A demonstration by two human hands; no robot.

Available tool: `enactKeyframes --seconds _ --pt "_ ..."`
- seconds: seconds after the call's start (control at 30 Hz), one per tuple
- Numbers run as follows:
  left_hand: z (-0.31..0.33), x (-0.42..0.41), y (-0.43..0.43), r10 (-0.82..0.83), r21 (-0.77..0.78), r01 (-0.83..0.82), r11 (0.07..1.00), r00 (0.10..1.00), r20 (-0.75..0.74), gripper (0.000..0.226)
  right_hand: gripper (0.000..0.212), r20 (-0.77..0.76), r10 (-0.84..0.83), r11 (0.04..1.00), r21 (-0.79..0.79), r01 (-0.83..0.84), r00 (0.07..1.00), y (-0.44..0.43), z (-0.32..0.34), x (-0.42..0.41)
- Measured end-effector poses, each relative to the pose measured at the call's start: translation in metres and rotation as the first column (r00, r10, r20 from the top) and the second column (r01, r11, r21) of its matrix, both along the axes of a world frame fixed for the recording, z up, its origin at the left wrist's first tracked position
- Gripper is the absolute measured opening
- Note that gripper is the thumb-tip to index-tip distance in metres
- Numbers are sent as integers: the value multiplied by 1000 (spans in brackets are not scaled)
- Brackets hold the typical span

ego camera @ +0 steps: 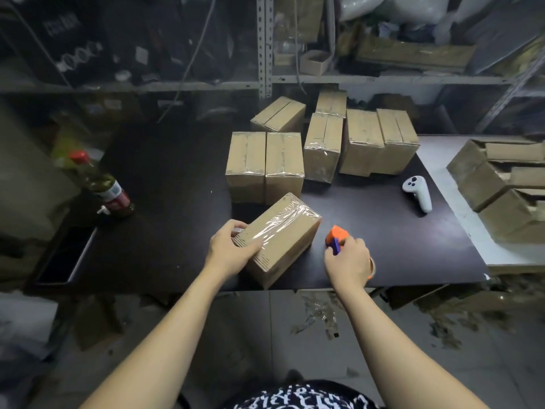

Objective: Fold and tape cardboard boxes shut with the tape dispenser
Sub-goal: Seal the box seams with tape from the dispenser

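Near the front edge of the worktop (pixel 177 187), my left hand (pixel 231 249) is gripping the end of the taped cardboard box (pixel 283 228), fingers curled over it. At the box's three o'clock, my right hand (pixel 349 261) is clasping the orange tape dispenser (pixel 337 234).

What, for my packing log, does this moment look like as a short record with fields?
left hand: grips the near end of the brown cardboard box, clear tape over its top
right hand: holds the orange and blue tape dispenser beside that box
surface: black table
behind: several taped cardboard boxes
far right: open untaped cardboard boxes
also: white handheld controller; red-capped bottle
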State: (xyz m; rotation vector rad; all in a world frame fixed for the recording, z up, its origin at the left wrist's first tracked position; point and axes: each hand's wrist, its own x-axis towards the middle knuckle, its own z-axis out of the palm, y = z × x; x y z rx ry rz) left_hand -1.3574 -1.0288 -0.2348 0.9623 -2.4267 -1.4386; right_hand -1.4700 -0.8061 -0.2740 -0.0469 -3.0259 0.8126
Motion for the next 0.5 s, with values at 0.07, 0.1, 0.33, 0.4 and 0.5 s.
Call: enactKeyframes --seconds 0.07,0.1,0.33,0.4,0.5 --pt "-1 -4 15 -22 -28 22 999 1000 6 40 30 30 -10 992 125 6 1000 13 -5 5" --pt "-1 -6 22 -16 -37 16 999 1000 8 42 28 51 -15 991 130 8 999 18 -8 7" --pt "3 -16 59 -8 -87 13 996 998 58 48 29 199 37 968 235 -85 979 26 -19 2" --pt "3 -20 62 -8 -105 18 994 996 90 51 28 211 44 951 292 -106 977 25 -18 1" --pt "6 -24 68 -24 -139 42 989 991 131 54 29 189 51 933 341 -114 981 24 -15 -3"
